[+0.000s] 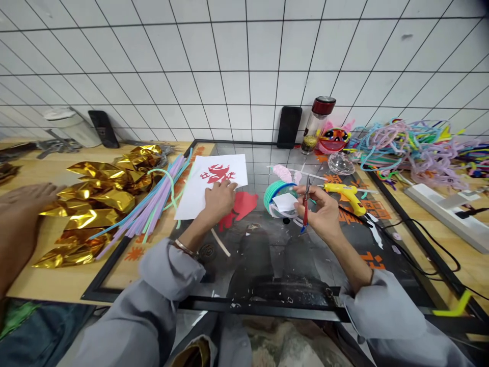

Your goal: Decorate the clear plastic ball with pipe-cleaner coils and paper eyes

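Note:
My left hand (221,199) lies with its fingers outstretched on a white sheet of paper (187,196), at the lower edge of a red paper cut-out (218,173). Next to it, partly under the hand's side, is a larger red paper piece (244,204). My right hand (321,211) is closed around a slim tool (305,206) with a metal end and a red and blue handle; its exact kind is unclear. Just left of those fingers is a small white paper piece (284,202), in front of a round green and blue pipe-cleaner piece (272,193) with pink ears (281,173).
A yellow glue gun (346,193) with a black cord lies right, near a white power strip (446,214). Gold foil (99,204) and pipe cleaners (153,204) are left, beside another person's arm (19,224). A glass bottle (315,127) and phone (289,127) stand behind.

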Demonstrator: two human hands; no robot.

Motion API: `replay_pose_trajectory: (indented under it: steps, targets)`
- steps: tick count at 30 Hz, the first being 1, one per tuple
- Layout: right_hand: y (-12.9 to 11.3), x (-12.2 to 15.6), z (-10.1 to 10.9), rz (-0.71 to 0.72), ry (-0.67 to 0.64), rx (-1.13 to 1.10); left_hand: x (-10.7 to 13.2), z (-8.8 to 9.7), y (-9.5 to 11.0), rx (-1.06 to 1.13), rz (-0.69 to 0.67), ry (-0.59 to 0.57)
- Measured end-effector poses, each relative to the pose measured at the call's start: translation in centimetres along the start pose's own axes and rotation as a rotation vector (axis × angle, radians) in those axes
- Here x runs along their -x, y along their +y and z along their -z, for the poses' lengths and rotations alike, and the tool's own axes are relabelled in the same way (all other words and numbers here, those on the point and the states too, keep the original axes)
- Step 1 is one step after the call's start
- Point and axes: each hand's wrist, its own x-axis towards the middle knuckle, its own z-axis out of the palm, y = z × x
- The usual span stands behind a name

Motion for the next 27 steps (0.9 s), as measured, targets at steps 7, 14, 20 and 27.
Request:
replay_pose_trajectory:
  steps: [7, 14, 20, 27]
  targets:
    - [-0.4, 0.1, -0.3, -0.021, -0.008, -0.054, 0.7, 2.5, -0.4, 0.119, 0.152, 0.053]
    - [-0.3, -0.1, -0.3, -0.061, 0.001, -0.124, 0.8, 2.7, 6.0, 1.102, -0.365, -0.176]
    - [-0.2, -0.3, -0.2, -0.149, 0.004, -0.254, 0.6, 2.4, 8.3, 1.170, -0.254, -0.217]
    - [0.0, -1.3, 1.3, -0.228, 0.228, -0.367, 0.4, 1.7, 7.6, 1.391, -0.090, -0.202]
